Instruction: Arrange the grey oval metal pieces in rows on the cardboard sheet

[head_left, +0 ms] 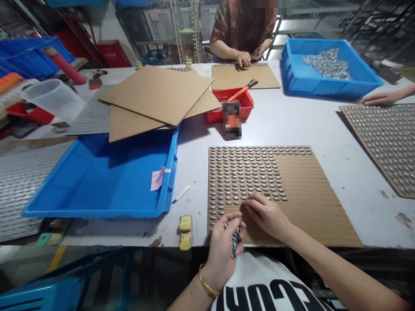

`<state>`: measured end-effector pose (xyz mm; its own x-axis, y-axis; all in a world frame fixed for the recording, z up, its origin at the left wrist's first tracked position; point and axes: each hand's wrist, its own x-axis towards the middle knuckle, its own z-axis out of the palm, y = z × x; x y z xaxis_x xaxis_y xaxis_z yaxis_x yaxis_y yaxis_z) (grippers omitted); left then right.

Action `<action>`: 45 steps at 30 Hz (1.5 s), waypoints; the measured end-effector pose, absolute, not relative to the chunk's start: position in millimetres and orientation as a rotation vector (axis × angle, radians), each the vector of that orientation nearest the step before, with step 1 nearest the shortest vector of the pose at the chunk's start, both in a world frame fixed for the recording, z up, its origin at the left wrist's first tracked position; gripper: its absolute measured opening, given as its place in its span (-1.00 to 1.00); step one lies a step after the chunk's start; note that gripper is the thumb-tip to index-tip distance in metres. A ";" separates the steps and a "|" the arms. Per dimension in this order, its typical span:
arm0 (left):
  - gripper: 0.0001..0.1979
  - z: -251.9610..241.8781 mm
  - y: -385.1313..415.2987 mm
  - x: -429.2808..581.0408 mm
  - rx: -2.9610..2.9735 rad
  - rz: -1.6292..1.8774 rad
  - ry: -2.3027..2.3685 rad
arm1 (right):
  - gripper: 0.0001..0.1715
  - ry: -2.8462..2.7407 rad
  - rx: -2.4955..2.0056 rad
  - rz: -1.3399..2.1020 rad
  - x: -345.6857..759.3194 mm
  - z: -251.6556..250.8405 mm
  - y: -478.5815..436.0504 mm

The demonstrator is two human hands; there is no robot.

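Observation:
A cardboard board (pixel 314 194) with scored lines lies at the table's front edge. Rows of small silver oval metal pieces (pixel 243 172) cover its left and upper part; the lower right is bare cardboard. My left hand (pixel 220 244) is closed around a handful of these pieces (pixel 236 242), over the board's front left edge. My right hand (pixel 269 216) rests low over the board, thumb and fingers pinched at the end of a row. Whatever is between those fingertips is too small and covered to make out.
A blue tray (pixel 97 207) stands at left, under stacked cardboard sheets (pixel 155 93). Behind the board is a red bin (pixel 248 106) with an orange-handled tool. A blue bin (pixel 292 82) holds loose metal pieces. A person (pixel 243 34) works opposite; another person's hand (pixel 379 98) touches a filled board (pixel 385 142).

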<state>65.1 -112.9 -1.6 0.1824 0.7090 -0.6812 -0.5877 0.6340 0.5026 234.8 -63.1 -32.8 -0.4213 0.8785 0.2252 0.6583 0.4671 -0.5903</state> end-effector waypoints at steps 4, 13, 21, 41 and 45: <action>-0.73 -1.5 -112.9 67.7 0.200 0.928 1.042 | -0.80 -1.822 -1.299 1.201 234.3 -12.0 -72.6; -0.75 -7.2 -111.6 80.3 0.348 0.898 1.103 | -0.67 -0.928 -1.240 2.054 240.3 -14.2 -85.6; -0.70 -9.4 -108.8 89.6 0.203 0.865 1.010 | -0.75 -1.185 -1.249 1.597 239.2 -14.7 -97.1; -0.70 -5.0 -106.8 92.1 0.119 0.832 1.073 | -0.72 -2.090 -1.293 0.568 270.0 -41.9 -75.7; -0.76 -3.3 -108.4 92.1 0.138 0.830 1.073 | -0.72 -2.219 -1.293 0.490 268.0 -48.2 -64.3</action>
